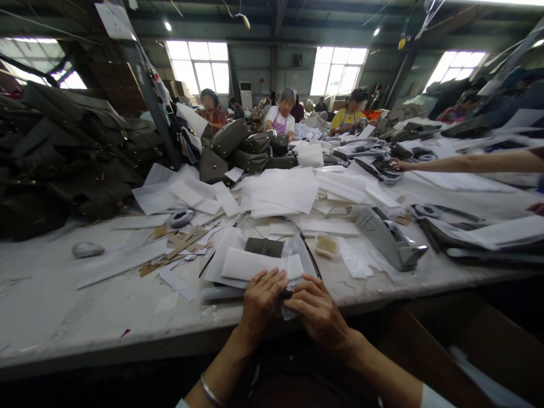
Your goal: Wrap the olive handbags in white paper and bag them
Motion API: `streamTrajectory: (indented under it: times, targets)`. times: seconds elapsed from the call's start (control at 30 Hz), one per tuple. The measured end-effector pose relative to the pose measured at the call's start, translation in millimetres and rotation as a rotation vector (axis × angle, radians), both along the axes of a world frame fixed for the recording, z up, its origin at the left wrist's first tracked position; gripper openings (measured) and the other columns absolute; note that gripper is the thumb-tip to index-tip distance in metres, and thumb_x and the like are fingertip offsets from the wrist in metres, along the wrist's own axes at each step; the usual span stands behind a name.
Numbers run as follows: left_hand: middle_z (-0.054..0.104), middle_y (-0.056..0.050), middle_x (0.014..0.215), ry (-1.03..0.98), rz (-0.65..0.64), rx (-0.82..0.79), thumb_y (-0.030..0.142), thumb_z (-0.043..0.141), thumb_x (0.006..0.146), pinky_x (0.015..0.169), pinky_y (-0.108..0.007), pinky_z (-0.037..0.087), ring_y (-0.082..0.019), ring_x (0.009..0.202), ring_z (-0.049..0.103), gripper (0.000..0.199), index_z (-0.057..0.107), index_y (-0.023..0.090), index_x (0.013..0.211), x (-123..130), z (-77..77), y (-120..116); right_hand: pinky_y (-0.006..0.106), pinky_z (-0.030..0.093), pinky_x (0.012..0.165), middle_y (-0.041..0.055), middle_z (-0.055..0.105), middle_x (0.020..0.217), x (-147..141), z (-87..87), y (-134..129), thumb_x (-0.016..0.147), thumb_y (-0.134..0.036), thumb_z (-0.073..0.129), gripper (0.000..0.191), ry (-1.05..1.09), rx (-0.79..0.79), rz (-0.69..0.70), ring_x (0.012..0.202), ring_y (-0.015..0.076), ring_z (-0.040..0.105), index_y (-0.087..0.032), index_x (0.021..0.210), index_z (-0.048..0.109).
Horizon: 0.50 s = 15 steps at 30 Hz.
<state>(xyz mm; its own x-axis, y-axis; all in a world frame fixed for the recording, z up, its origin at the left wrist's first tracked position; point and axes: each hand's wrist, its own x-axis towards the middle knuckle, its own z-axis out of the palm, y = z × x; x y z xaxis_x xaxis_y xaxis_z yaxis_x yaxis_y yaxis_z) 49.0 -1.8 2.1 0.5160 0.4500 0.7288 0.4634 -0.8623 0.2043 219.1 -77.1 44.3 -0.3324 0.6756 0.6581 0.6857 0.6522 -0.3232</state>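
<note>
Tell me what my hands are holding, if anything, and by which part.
Left hand: fingers lie on the white pad, at its near edge. Right hand: fingers bent by the pad's near right corner. Whether either grips anything cannot be told.

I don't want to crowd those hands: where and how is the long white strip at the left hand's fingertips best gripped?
Probably by its left end, pinched from the left. The white strip lies crosswise with that end uncovered, while the left hand rests at its near edge and the right hand is near its right end.
</note>
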Motion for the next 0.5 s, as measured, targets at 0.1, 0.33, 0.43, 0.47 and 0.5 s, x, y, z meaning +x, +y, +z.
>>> streamTrajectory:
  times: [0.1,0.33,0.43,0.47,0.5]
  targets:
    - [0.071,-0.005,0.119,0.005,0.008,0.000,0.011,0.037,0.096,0.102,-0.037,0.044,-0.018,0.117,0.062,0.034,0.064,0.021,0.115,3.1,0.9,-1.3,0.042,0.049,0.100,0.0032,0.073,0.087,-1.6,-6.0,-6.9,0.090,-0.007,0.053,0.022,0.072,0.000,0.047,0.092,0.0192,0.068,-0.023,0.098,0.065]
    - [0.071,-0.004,0.120,0.024,0.070,0.008,0.009,0.039,0.095,0.099,-0.038,0.045,-0.019,0.116,0.063,0.035,0.064,0.020,0.117,14.5,-1.5,-2.2,0.030,0.058,0.083,0.0021,0.075,0.085,13.2,-17.4,-23.1,0.091,-0.016,0.060,0.011,0.370,-0.272,-0.005,0.083,0.0183,0.072,-0.024,0.093,0.068]
    - [0.071,-0.004,0.120,0.028,0.076,0.006,0.008,0.039,0.094,0.099,-0.038,0.045,-0.019,0.116,0.063,0.035,0.064,0.020,0.117,16.6,-2.9,-1.3,0.026,0.058,0.074,0.0021,0.074,0.081,17.3,-7.5,-26.1,0.090,-0.018,0.061,0.008,0.351,-0.291,-0.014,0.076,0.0175,0.071,-0.023,0.090,0.068]
    - [0.071,-0.004,0.119,0.030,0.078,0.009,0.007,0.040,0.094,0.099,-0.038,0.045,-0.019,0.116,0.063,0.035,0.064,0.020,0.117,16.9,-3.4,-1.1,0.025,0.058,0.071,0.0024,0.073,0.080,17.5,-3.2,-24.5,0.091,-0.018,0.061,0.008,0.330,-0.285,-0.010,0.074,0.0170,0.071,-0.022,0.089,0.068]
    - [0.071,-0.005,0.119,0.031,0.078,0.015,0.007,0.041,0.093,0.099,-0.038,0.046,-0.019,0.116,0.063,0.035,0.064,0.020,0.116,17.1,-3.9,-1.1,0.025,0.057,0.069,0.0026,0.073,0.079,17.1,1.2,-21.4,0.091,-0.019,0.060,0.009,0.305,-0.277,-0.004,0.072,0.0165,0.070,-0.022,0.089,0.068]
